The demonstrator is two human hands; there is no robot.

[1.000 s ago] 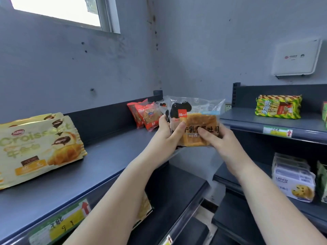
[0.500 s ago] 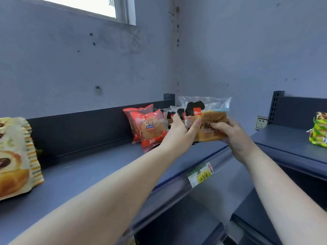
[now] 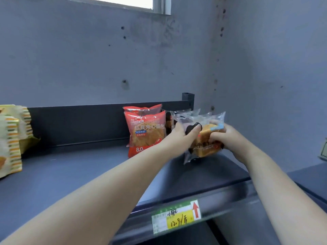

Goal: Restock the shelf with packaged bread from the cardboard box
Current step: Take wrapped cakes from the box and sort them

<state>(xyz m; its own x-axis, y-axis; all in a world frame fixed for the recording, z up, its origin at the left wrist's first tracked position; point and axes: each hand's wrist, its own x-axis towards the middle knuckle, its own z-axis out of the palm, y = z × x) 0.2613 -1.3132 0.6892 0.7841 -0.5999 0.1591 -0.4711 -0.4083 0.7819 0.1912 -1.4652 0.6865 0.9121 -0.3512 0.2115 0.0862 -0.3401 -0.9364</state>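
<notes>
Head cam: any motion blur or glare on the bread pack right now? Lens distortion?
Head view: mild motion blur on both hands, left hand and right hand, and on the toast bread pack; its print is only partly legible. Soft sheen on the clear wrapper, no hard glare. Red bread packs are sharper. Wide-angle bowing shows along the shelf edge. Window blown out.

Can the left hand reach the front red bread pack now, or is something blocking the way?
Probably yes. The left hand grips the clear bread pack right beside the front red pack, with nothing between them. But it is occupied and would have to let go first.
</notes>
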